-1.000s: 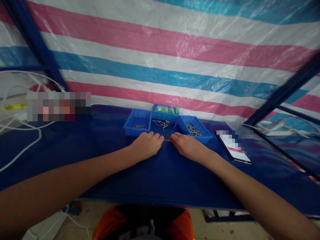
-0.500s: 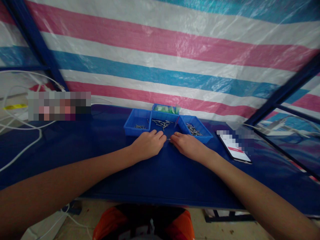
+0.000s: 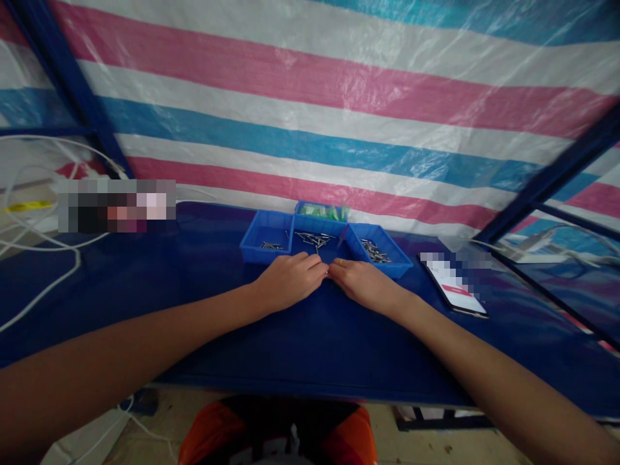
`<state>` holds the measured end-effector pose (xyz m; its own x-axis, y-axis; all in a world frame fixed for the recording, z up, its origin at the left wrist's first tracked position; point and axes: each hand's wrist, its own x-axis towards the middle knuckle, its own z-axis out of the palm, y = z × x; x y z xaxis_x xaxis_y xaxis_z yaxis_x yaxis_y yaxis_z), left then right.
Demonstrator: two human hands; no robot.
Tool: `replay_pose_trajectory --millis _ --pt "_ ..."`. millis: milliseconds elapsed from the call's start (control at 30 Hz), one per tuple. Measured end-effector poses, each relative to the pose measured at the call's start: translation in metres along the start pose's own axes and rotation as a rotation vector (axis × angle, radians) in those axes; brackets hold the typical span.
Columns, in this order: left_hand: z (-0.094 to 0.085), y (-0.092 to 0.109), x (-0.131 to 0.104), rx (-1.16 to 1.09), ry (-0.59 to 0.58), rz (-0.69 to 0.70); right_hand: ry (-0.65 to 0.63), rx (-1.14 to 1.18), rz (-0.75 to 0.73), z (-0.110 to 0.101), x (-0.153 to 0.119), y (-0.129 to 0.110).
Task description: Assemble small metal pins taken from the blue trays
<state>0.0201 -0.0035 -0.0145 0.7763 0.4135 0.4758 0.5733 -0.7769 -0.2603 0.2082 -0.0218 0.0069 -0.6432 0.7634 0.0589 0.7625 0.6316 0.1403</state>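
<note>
Over the blue table, my left hand [image 3: 294, 279] and my right hand [image 3: 363, 282] meet at the fingertips. Both are closed in a pinch around one thin metal pin [image 3: 327, 272]. Only a small bright bit of the pin shows between the fingers; its exact kind is too small to tell. Just beyond my hands lies a loose pile of thin metal pins [image 3: 314, 240]. To the left of it stands a blue tray [image 3: 266, 256] with several slim metal pieces inside. Near my right hand, another blue tray [image 3: 398, 259] holds many small metal pieces.
A third blue bin [image 3: 322, 224] with green-and-clear plastic packets [image 3: 324, 211] stands behind the pile. A phone [image 3: 458, 290] lies at the right. White cables [image 3: 72, 258] run over the table's left side. Striped plastic sheeting [image 3: 310, 116] hangs behind.
My left hand has moved slightly right, closing the gap to my right hand. The metal pin that showed between them is now mostly covered by fingers.
</note>
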Motion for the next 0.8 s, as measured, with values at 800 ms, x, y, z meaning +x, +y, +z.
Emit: replay_pose_trajectory --millis 800 --pt "0.001 0.0019 0.0001 -0.009 -0.17 -0.116 -0.001 0.103 -0.005 -0.0052 -0.0035 -0.0012"
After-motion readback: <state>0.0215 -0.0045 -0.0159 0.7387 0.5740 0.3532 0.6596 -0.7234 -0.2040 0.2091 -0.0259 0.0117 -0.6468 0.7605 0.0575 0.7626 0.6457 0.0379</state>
